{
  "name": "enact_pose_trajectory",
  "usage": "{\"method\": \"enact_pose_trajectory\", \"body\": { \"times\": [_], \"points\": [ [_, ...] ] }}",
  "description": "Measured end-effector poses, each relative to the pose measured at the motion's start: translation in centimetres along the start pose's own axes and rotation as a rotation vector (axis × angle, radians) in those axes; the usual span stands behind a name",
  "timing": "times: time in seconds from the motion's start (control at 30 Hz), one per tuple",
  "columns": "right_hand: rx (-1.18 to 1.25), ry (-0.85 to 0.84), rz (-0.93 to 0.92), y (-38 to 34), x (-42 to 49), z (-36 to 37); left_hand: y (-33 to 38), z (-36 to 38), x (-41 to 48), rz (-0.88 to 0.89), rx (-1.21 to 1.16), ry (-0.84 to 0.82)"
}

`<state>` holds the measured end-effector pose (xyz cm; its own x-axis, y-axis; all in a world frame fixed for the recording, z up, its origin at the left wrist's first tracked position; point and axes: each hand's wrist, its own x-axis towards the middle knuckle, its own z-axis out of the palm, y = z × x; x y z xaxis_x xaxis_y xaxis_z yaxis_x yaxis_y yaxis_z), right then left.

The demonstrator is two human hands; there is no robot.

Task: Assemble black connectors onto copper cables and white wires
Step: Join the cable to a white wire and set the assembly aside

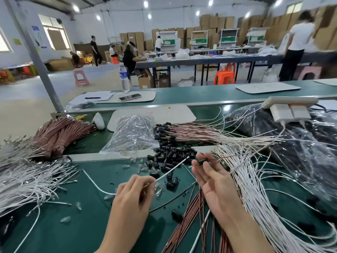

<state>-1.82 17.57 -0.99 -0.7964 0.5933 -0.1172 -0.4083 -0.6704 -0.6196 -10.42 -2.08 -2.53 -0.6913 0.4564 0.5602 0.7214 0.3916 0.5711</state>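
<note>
My left hand (134, 193) pinches a white wire (170, 170) whose free end points up and right toward the loose black connectors (170, 156) heaped on the green table. My right hand (214, 181), palm toward me, pinches a black connector (202, 161) at its fingertips, with a thin copper cable (228, 157) running out of it to the right. Loose copper cables (189, 221) lie under my right wrist. Finished cables with connectors (191, 133) are fanned behind the heap.
White wires (259, 194) pile at the right and more (27, 179) at the left. Copper cable bundles (60, 134) sit at the far left, a clear bag (133, 133) in the middle, dark bags (291, 143) and a power strip (290, 103) at the right. Small clear caps (158, 189) are scattered about.
</note>
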Motion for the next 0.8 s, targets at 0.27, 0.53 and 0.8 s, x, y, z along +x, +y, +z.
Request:
{"method": "enact_pose_trajectory", "body": {
  "times": [0.27,0.53,0.8],
  "points": [
    [0.041,-0.007,0.066,0.68,-0.11,0.56,-0.38,-0.03,-0.49,0.052,0.002,-0.035],
    [0.031,-0.052,0.088,0.58,-0.12,0.34,-0.42,0.19,-0.56,0.057,0.030,-0.033],
    [0.018,-0.067,0.094,0.55,-0.10,0.25,-0.81,0.24,-0.60,0.037,0.022,-0.039]
  ]
}}
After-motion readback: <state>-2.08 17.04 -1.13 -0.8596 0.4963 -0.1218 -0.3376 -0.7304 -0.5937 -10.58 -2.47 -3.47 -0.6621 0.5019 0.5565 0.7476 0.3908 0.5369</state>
